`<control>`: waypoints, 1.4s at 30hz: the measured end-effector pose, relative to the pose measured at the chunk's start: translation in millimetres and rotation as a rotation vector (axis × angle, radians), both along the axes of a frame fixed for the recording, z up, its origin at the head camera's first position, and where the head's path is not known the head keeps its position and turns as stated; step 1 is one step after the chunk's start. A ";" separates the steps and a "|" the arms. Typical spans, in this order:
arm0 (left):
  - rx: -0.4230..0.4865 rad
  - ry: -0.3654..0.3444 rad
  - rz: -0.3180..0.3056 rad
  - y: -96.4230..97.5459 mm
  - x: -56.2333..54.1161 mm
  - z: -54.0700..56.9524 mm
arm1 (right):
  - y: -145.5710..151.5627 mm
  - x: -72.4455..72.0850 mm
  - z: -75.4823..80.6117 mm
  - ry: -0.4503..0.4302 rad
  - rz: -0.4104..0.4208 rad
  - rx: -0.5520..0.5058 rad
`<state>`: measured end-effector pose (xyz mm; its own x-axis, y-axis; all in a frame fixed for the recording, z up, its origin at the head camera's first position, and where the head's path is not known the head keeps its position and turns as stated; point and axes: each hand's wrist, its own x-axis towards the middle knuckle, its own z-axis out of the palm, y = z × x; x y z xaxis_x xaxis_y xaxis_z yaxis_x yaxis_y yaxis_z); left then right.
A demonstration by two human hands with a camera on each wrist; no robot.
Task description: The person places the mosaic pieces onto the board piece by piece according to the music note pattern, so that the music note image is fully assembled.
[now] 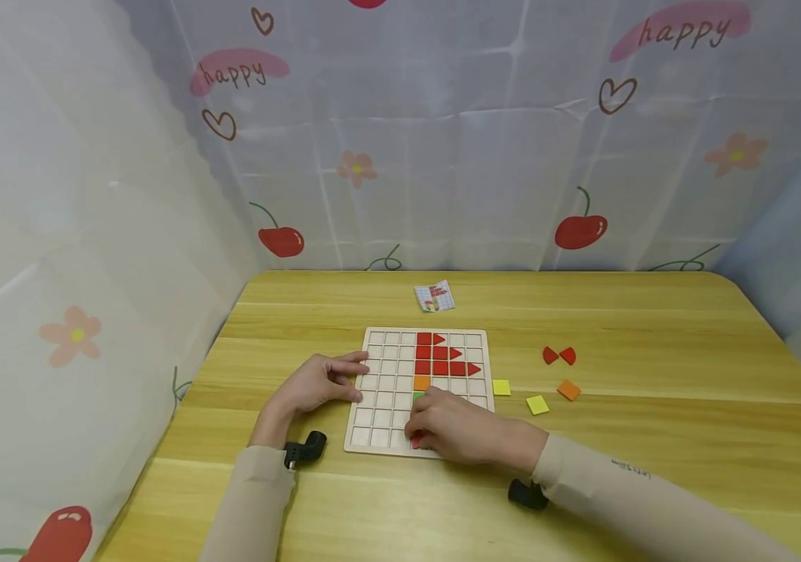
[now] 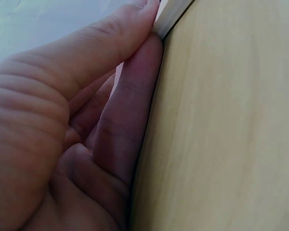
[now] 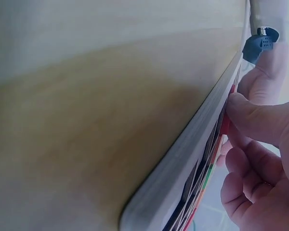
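A light wooden grid board (image 1: 381, 417) lies flat on the table. My left hand (image 1: 316, 383) rests at its left edge, fingertips on the frame and thumb against the side. In the left wrist view the thumb and a finger (image 2: 130, 96) meet the board's edge (image 2: 172, 17). Low on the board, my right hand (image 1: 453, 425) pinches a red piece (image 3: 225, 124) between thumb and fingers, over the bottom row. Above that hand sit a green piece (image 1: 418, 396), an orange square (image 1: 421, 382) and rows of red squares (image 1: 423, 353) ending in red triangles (image 1: 474, 369). The hand hides the lower right cells.
Right of the board lie two yellow squares (image 1: 502, 387), an orange square (image 1: 568, 390) and two red fan-shaped pieces (image 1: 567, 356). A small printed pattern card (image 1: 435, 297) lies behind the board. A patterned curtain (image 1: 428, 156) hangs behind the table.
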<state>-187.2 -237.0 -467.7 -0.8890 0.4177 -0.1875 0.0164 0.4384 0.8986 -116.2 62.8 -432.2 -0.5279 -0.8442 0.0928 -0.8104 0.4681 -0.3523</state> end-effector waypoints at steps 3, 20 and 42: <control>0.001 -0.002 0.000 0.4 0.4 1.6 | 0.1 -0.8 -1.4 0.007 0.000 0.003; -0.003 -0.001 0.006 0.3 1.4 3.2 | 2.7 -6.1 -3.6 0.022 0.033 -0.036; -0.011 -0.012 0.003 -0.1 0.1 0.7 | 16.2 -5.4 2.6 -0.008 -0.029 -0.043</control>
<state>-187.1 -237.1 -467.1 -0.8879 0.4127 -0.2032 0.0039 0.4485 0.8938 -121.6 79.0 -429.6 -0.5530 -0.8239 0.1243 -0.7939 0.4757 -0.3789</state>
